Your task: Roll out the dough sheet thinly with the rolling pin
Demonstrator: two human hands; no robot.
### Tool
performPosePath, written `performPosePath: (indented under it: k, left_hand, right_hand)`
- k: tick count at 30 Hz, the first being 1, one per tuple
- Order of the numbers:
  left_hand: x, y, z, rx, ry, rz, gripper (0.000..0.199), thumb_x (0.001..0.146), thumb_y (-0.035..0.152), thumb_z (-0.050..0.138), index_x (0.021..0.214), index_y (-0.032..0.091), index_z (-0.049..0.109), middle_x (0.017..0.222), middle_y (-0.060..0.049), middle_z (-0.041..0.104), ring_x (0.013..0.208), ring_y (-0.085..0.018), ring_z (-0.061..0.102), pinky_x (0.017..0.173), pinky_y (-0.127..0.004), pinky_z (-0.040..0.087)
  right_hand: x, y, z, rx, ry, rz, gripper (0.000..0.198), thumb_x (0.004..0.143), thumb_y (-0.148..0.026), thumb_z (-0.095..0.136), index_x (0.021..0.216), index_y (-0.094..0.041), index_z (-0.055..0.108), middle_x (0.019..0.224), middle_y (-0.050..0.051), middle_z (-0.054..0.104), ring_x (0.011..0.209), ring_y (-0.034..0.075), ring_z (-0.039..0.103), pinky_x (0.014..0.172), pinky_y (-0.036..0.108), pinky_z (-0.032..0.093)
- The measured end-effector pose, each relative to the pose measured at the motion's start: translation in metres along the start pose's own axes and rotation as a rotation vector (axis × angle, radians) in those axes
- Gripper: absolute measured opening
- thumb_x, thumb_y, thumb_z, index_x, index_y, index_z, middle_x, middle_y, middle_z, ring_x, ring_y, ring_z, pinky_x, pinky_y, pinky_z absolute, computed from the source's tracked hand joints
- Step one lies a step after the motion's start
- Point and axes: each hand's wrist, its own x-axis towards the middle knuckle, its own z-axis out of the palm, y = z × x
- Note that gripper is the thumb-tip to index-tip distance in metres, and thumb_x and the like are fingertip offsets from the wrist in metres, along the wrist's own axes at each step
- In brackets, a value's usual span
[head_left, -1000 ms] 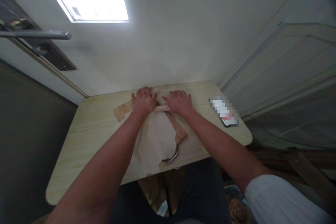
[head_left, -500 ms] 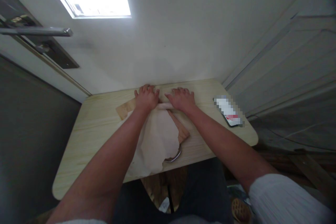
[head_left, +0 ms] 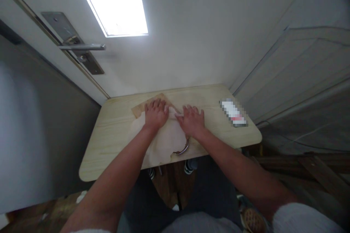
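Observation:
A wide, thin, pale sheet of dough covers most of a wooden cutting board and spreads towards the table's near edge. A curved metal handle sticks out from under its right side. Between my hands shows a short stretch of a pale rolling pin, partly covered by the dough. My left hand lies over the pin's left part, palm down, fingers stretched forward. Resting on the right part is my right hand, its fingers spread and its thumb pointing inward. Both palms hide the pin's ends.
The light wooden table stands against a white door with a lit window pane and a metal lever handle. A blurred-out phone-like object lies at the table's right. Below are my legs and a shoe.
Both hands have come nearer to my body over the dough, and more of the board's far corner shows. My head view has shifted, bringing the door handle further into view.

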Motion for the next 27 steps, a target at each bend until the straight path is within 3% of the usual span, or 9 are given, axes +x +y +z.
performPosePath:
  k: [5,10,14,18,23,27]
  left_hand:
    - [-0.038,-0.007,-0.008,-0.034,-0.048,0.021,0.057,0.101,0.048,0.022,0.147,0.023,0.044,0.156,-0.01,0.044,0.146,-0.028,0.033,0.118,-0.059,0.021]
    - [-0.065,-0.014,-0.014,-0.095,-0.039,-0.016,0.054,0.101,0.048,0.028,0.146,0.023,0.043,0.154,-0.01,0.045,0.145,-0.024,0.036,0.119,-0.054,0.024]
    - [-0.068,-0.009,-0.012,-0.215,0.044,0.027,0.047,0.102,0.046,0.033,0.137,0.02,0.052,0.146,-0.01,0.055,0.138,-0.022,0.045,0.118,-0.047,0.03]
    - [-0.064,0.003,-0.007,-0.301,0.094,0.086,0.046,0.102,0.045,0.034,0.131,0.017,0.056,0.137,-0.011,0.062,0.131,-0.022,0.052,0.115,-0.043,0.034]
    - [-0.058,0.017,-0.004,-0.176,0.055,0.151,0.043,0.103,0.043,0.031,0.135,0.026,0.054,0.146,-0.006,0.055,0.141,-0.026,0.041,0.119,-0.055,0.023]
    - [-0.046,0.028,-0.003,-0.095,0.024,0.169,0.044,0.103,0.042,0.029,0.138,0.029,0.052,0.15,-0.004,0.05,0.145,-0.028,0.033,0.12,-0.058,0.02]
  right_hand:
    - [-0.059,-0.012,-0.008,0.037,-0.014,-0.072,0.067,0.1,-0.054,0.033,0.151,-0.012,0.035,0.155,0.017,0.04,0.14,0.034,0.036,0.114,0.059,0.02]
    - [-0.104,-0.016,-0.019,0.094,-0.015,-0.154,0.06,0.095,-0.045,0.046,0.148,-0.017,0.043,0.152,0.014,0.044,0.137,0.031,0.04,0.112,0.05,0.028]
    - [-0.111,-0.003,-0.021,0.161,0.019,-0.104,0.037,0.094,-0.038,0.053,0.126,-0.023,0.062,0.126,0.011,0.064,0.115,0.029,0.055,0.094,0.041,0.041]
    - [-0.117,0.017,-0.011,0.273,0.061,-0.156,0.03,0.095,-0.035,0.056,0.121,-0.022,0.064,0.116,0.009,0.065,0.107,0.025,0.057,0.088,0.036,0.043]
    - [-0.132,0.029,-0.006,0.303,0.073,-0.131,0.03,0.099,-0.035,0.051,0.12,-0.018,0.064,0.11,0.009,0.065,0.102,0.023,0.057,0.088,0.034,0.041]
    - [-0.132,0.03,-0.011,0.215,0.049,-0.07,0.033,0.099,-0.042,0.049,0.117,-0.019,0.065,0.106,0.009,0.066,0.101,0.024,0.056,0.085,0.035,0.038]
